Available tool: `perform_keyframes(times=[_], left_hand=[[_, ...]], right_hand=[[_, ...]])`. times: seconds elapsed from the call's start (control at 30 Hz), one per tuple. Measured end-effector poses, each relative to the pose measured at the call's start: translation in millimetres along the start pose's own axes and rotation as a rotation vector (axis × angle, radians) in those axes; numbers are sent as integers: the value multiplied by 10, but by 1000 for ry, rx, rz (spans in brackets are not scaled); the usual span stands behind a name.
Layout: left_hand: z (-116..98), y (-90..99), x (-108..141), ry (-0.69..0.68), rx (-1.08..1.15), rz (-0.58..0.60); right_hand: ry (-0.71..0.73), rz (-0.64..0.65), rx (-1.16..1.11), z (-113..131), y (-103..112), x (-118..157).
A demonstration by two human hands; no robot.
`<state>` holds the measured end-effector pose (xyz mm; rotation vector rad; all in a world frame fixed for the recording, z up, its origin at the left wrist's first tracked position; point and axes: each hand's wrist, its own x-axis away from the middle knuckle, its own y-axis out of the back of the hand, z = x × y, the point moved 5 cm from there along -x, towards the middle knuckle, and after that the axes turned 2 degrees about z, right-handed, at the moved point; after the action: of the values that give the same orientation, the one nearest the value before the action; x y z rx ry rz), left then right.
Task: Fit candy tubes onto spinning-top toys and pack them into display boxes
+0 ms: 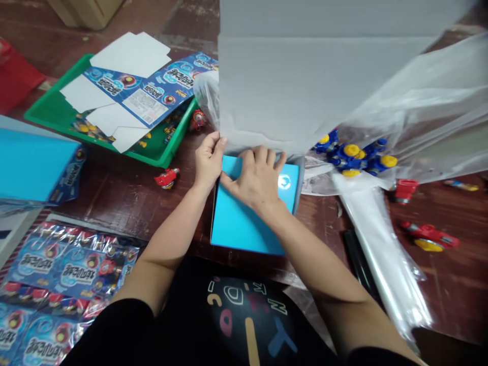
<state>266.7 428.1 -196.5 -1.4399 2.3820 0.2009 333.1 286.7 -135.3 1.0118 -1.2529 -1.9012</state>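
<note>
A bright blue cardboard box (244,223) lies in front of me on the dark red table. Behind it rises a large grey cardboard panel (290,86), its lower edge meeting the box's far side. My left hand (209,160) pinches the lower left corner of that panel, thumb and fingers together, beside the box's far left corner. Flat on the blue face, my right hand (255,180) presses with fingers spread toward the far edge. Whether those fingertips touch the grey panel I cannot tell.
At left, a green tray (165,157) bears unfolded printed boxes (145,101). Packed toys (76,269) lie near left, below a blue carton (34,165). On the right are blue-yellow toys (354,155), clear plastic bags (385,249) and red toy pieces (430,236).
</note>
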Motion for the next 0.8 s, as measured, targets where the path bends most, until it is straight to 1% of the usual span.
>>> perform_keyframes(times=[0.07,0.13,0.23,0.3,0.4,0.47,0.5,0.57,0.63,0.67,0.7,0.73,0.77,0.8], left_hand=[[-36,-45,59,22,-30,1],[-70,-118,98,32,-11,20],[-71,-202,106,80,77,78],[-36,-195,89,121,121,97],[53,-175,75,128,134,130],[128,-226,113,142,134,159],[154,-264,152,156,123,152],[147,-338,245,182,69,99],[43,-359,297,168,-6,41],[-42,-317,286,147,-47,20],[-152,-215,250,119,-90,-5],[-291,-36,198,88,-134,-42],[-463,226,142,57,-184,-91],[-668,567,92,29,-234,-148]], right_hand=[[-38,-61,-36,-13,-40,98],[-84,-114,-72,-72,-132,160],[-115,-123,-100,-208,-295,243],[-83,-77,-87,-308,-362,340],[-35,31,-47,-483,-441,541],[-18,113,-24,-598,-542,657],[-8,145,-9,-645,-601,699],[3,179,19,-704,-683,742],[56,189,-11,-679,-652,725],[115,186,-72,-629,-572,696],[199,178,-162,-559,-445,657],[300,147,-284,-479,-264,611],[380,80,-411,-412,-44,554],[431,-49,-519,-366,202,484]])
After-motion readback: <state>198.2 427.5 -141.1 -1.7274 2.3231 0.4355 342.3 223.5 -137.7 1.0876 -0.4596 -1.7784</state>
